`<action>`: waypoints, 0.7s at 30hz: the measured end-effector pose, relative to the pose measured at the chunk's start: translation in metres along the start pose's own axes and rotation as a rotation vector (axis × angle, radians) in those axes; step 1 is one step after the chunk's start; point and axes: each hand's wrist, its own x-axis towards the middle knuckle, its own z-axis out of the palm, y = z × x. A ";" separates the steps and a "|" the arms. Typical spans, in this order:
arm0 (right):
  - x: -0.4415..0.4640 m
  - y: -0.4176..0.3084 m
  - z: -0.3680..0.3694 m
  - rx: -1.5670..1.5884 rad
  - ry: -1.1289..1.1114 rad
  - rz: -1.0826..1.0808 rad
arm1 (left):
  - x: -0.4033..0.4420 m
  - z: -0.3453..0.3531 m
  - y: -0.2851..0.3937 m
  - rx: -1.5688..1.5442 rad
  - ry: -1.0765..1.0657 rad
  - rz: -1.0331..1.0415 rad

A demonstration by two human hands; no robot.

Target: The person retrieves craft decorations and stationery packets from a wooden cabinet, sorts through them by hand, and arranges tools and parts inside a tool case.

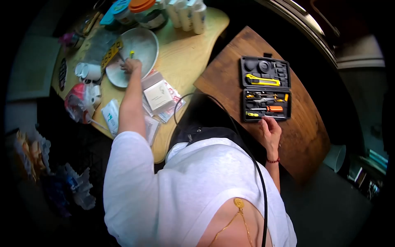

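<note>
My left hand [131, 66] is over a large round pale dish [145, 45], its fingers bent around something dark and thin that I cannot make out. Just above the fingers is a small yellow item [131, 53]. On the right, my right hand [270, 129] has its fingertips pressed together at the near edge of an open black tool case [244, 105]; whatever they pinch is too small to tell. The case holds a yellow utility knife [263, 80] in its far half, and pliers [263, 100] and an orange-handled screwdriver [274, 109] in its near half.
The case lies on a brown wooden table [224, 72]. On the pale wooden table [177, 61] are jars [148, 16], white bottles [199, 18], rolls [91, 71], a square white packet [159, 96] and a yellow plate [111, 53]. A black cable [251, 156] crosses my front.
</note>
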 end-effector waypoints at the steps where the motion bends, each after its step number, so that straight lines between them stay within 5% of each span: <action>1: 0.003 -0.003 -0.003 -0.018 0.028 -0.019 | -0.016 -0.032 0.008 -0.018 -0.012 0.057; 6: 0.021 -0.010 -0.025 -0.154 0.132 -0.155 | -0.072 -0.058 0.034 -0.584 -0.326 0.624; 10: 0.032 -0.002 -0.054 -0.204 0.242 -0.166 | -0.204 -0.103 0.076 -0.912 -1.077 0.565; 12: 0.035 0.008 -0.067 -0.199 0.276 -0.167 | -0.270 -0.120 0.093 -0.927 -1.286 0.540; 14: 0.035 0.018 -0.076 -0.193 0.294 -0.174 | -0.320 -0.114 0.105 -0.833 -1.416 0.720; 18: 0.030 0.028 -0.084 -0.130 0.295 -0.145 | -0.405 -0.122 0.137 -0.619 -1.307 1.175; 21: 0.026 0.031 -0.086 -0.128 0.292 -0.138 | -0.447 -0.104 0.160 -0.795 -1.367 1.222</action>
